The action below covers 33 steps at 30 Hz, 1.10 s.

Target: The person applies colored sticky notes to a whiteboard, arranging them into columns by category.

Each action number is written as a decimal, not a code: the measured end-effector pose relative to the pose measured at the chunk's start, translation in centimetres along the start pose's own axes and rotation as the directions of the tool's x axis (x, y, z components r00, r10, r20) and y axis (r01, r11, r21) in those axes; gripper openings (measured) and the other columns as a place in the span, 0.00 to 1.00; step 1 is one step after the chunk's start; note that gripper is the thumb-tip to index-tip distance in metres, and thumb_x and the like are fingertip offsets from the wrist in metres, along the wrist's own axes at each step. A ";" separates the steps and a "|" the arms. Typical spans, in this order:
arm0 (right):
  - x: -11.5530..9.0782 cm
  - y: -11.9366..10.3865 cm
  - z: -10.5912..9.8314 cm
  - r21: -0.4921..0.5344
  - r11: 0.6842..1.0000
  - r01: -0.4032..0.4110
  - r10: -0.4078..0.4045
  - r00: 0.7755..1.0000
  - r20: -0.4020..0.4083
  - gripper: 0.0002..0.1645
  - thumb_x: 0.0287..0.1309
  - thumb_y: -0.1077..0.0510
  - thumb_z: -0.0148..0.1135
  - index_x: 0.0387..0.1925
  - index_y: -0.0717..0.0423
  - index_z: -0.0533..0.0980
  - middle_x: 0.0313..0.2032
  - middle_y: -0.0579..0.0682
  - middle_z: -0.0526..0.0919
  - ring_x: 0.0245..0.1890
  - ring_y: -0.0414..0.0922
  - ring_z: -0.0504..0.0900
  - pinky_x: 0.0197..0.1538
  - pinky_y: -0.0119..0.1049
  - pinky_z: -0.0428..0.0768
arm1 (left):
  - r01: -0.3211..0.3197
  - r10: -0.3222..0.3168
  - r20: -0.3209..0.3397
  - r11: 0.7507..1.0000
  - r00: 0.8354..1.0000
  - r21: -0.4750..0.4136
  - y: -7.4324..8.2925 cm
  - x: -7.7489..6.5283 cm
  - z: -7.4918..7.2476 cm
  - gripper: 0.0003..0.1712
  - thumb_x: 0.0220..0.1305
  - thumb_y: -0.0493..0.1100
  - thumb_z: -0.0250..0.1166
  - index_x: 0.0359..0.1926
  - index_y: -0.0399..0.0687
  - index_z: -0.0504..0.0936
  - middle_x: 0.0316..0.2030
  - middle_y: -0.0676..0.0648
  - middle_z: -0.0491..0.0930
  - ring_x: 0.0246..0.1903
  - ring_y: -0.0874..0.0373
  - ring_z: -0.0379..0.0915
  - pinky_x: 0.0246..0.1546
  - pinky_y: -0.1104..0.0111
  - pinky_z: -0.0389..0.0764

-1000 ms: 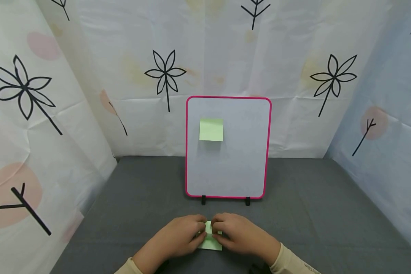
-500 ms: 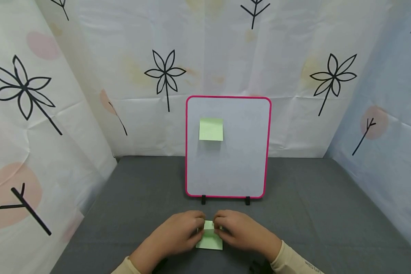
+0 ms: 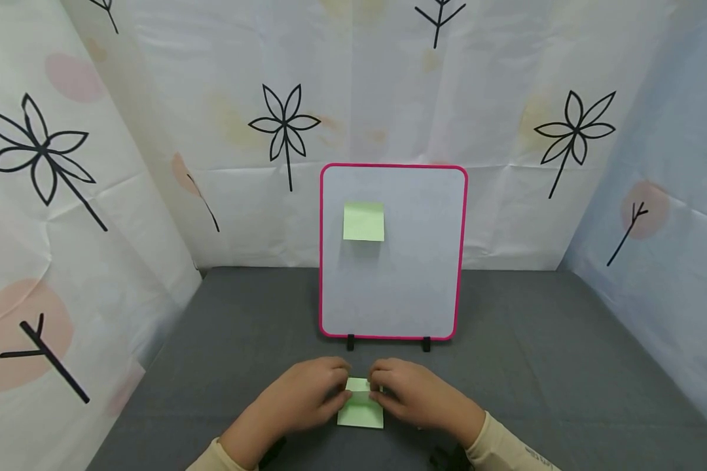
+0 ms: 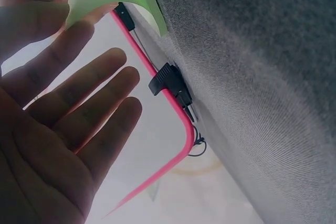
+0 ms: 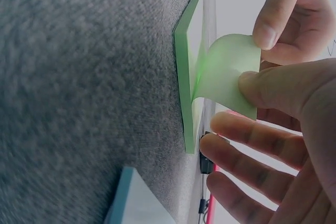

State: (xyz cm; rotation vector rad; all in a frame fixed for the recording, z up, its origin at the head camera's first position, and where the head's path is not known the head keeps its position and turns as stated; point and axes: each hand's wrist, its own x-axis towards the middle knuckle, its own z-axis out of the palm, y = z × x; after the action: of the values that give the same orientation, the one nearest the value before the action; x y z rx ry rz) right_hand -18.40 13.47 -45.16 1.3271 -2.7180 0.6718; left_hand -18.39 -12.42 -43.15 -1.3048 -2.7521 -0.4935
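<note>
You've got left grip (image 3: 312,392) and right grip (image 3: 412,396) both pinching the green sheet (image 5: 228,69), equally near, as it arches between them, lower end meeting the pad (image 5: 184,72) on the desk (image 3: 259,314).

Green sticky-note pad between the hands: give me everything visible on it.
The green pad is a thick, square-looking block of what looks like paper, with a straight-cut side. It lies flat on the gray cloth, in front of the whiteboard. Its top sheet curves up off the block but meets it at the base; the left hand and right hand each pinch that sheet's raised end. No writing shows on it.
</note>
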 end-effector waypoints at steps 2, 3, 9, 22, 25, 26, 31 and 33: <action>0.0 0.1 0.0 0.003 1.000 0.008 -0.008 1.000 -0.012 0.03 0.73 0.55 0.67 0.39 0.47 0.82 0.46 0.42 0.85 0.42 0.32 0.80 0.46 0.28 0.82 | -0.007 0.007 -0.014 1.000 1.000 0.000 0.0 -0.1 0.0 0.11 0.74 0.45 0.68 0.31 0.56 0.79 0.49 0.53 0.86 0.40 0.67 0.78 0.39 0.73 0.81; 0.1 0.1 0.0 0.002 1.000 0.014 -0.014 1.000 -0.021 0.03 0.73 0.56 0.67 0.39 0.47 0.82 0.45 0.42 0.85 0.41 0.32 0.80 0.45 0.28 0.82 | -0.015 0.015 -0.025 1.000 1.000 0.003 0.0 -0.1 0.0 0.10 0.74 0.46 0.68 0.32 0.55 0.80 0.48 0.53 0.86 0.40 0.67 0.77 0.39 0.73 0.81; 0.0 0.3 -0.3 0.027 1.000 -0.004 0.005 0.999 -0.039 0.03 0.73 0.57 0.66 0.39 0.46 0.81 0.42 0.39 0.83 0.37 0.30 0.76 0.42 0.27 0.80 | -0.077 0.081 -0.125 0.996 0.989 0.037 0.2 -0.1 -0.1 0.06 0.73 0.46 0.69 0.43 0.50 0.85 0.50 0.52 0.85 0.45 0.64 0.81 0.44 0.70 0.85; -0.3 1.0 0.1 0.028 0.999 0.016 -0.013 0.995 -0.096 0.03 0.72 0.61 0.66 0.40 0.49 0.81 0.42 0.40 0.82 0.38 0.30 0.75 0.42 0.27 0.79 | -0.197 0.226 -0.245 0.971 0.943 0.138 1.1 -0.1 0.8 0.07 0.61 0.43 0.77 0.38 0.51 0.87 0.36 0.58 0.78 0.32 0.69 0.68 0.33 0.83 0.70; -0.3 1.1 0.0 0.041 0.999 -0.007 0.010 0.997 -0.076 0.03 0.73 0.59 0.65 0.41 0.48 0.81 0.42 0.39 0.82 0.38 0.30 0.75 0.43 0.28 0.80 | -0.209 0.235 -0.205 0.968 0.950 0.140 1.3 -0.1 0.9 0.08 0.61 0.44 0.78 0.36 0.52 0.86 0.33 0.58 0.77 0.31 0.70 0.64 0.33 0.83 0.66; -0.3 1.1 0.0 0.048 0.999 -0.020 0.023 0.998 -0.065 0.03 0.74 0.58 0.64 0.41 0.47 0.81 0.43 0.38 0.82 0.38 0.29 0.75 0.42 0.28 0.80 | -0.210 0.232 -0.184 0.969 0.955 0.132 1.4 -0.1 0.9 0.08 0.62 0.44 0.78 0.36 0.52 0.85 0.33 0.58 0.77 0.31 0.70 0.64 0.32 0.83 0.65; -0.3 1.2 -0.2 0.090 0.992 -0.084 0.086 0.996 -0.015 0.03 0.76 0.56 0.62 0.42 0.44 0.81 0.43 0.36 0.82 0.39 0.28 0.75 0.43 0.30 0.80 | -0.187 0.195 -0.072 0.976 0.978 0.110 1.8 -0.1 1.0 0.08 0.65 0.46 0.76 0.33 0.55 0.84 0.34 0.59 0.76 0.30 0.72 0.61 0.30 0.83 0.63; -0.3 1.3 -0.3 0.096 0.991 -0.088 0.090 0.996 -0.011 0.04 0.77 0.56 0.62 0.42 0.44 0.81 0.44 0.36 0.82 0.39 0.29 0.75 0.43 0.30 0.80 | -0.181 0.187 -0.046 0.976 0.981 0.117 1.8 -0.1 1.1 0.09 0.65 0.47 0.76 0.32 0.57 0.83 0.32 0.60 0.73 0.28 0.72 0.59 0.29 0.83 0.62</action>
State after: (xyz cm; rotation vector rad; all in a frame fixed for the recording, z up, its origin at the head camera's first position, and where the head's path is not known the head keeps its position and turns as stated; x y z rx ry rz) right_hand -19.21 14.55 -45.46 1.2191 -2.7794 0.8258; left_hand -16.84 -11.10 -43.78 -1.4746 -2.5393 -0.3507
